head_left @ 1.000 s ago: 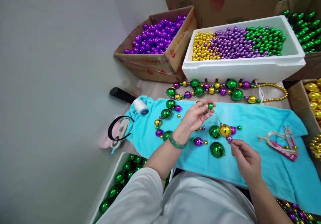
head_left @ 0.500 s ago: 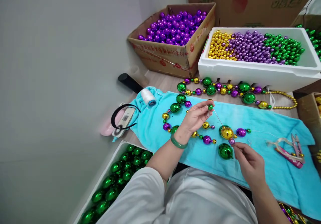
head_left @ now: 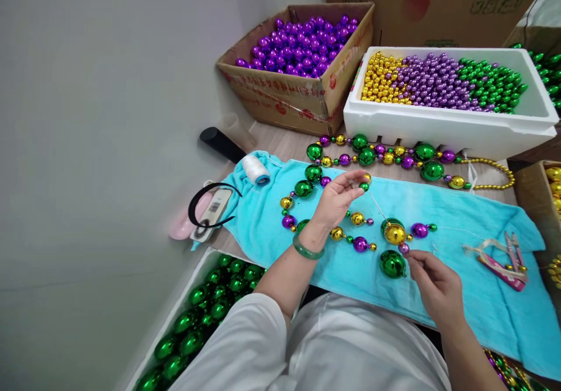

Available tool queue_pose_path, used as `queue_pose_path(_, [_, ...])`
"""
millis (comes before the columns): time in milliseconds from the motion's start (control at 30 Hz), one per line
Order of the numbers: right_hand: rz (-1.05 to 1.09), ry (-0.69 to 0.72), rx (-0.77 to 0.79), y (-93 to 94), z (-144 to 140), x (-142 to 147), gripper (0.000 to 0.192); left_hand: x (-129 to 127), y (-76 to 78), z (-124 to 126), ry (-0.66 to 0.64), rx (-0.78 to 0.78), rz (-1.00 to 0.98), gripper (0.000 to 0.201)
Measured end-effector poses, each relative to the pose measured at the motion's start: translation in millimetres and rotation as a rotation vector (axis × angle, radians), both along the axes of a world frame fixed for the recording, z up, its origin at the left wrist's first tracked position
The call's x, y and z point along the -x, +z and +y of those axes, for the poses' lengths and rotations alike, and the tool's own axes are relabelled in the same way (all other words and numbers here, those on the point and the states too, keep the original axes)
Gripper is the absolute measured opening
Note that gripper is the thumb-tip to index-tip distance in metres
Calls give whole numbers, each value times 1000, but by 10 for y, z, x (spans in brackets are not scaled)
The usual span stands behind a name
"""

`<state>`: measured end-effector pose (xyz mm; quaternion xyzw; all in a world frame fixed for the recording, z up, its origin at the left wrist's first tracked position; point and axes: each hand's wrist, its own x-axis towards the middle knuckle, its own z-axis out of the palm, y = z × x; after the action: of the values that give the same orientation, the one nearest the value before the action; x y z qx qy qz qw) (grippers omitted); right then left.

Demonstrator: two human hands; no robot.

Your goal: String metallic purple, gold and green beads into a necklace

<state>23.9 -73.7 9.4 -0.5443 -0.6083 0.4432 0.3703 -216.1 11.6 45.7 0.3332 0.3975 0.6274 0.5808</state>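
Thread barely visible: left hand pinches one green bead, right hand one purple bead.

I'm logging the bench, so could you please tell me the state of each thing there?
Left hand: pinching a needle.
Right hand: pinching a small purple bead.
Gold bead: threaded.
Purple bead box: open, full.
Foam tray: open, three colours.
Thread spool: lying on towel.
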Motion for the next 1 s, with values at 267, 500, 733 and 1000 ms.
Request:
queue_pose_path(267, [-22, 30, 7, 30, 26, 13, 23, 43, 17, -15, -45, -35, 87, 45])
queue_pose_path(500, [7, 20, 25, -75, 62, -1, 23, -124, -31, -77, -449, 77, 102, 66])
queue_pose_path(733, [89, -111, 38, -108, 99, -115, 21, -16, -152, -15, -322, -71, 1216, 35])
queue_pose_path(1000, [119, -151, 15, -35, 173, -146, 20, 563, -225, 286, -254, 257, 2028, 35])
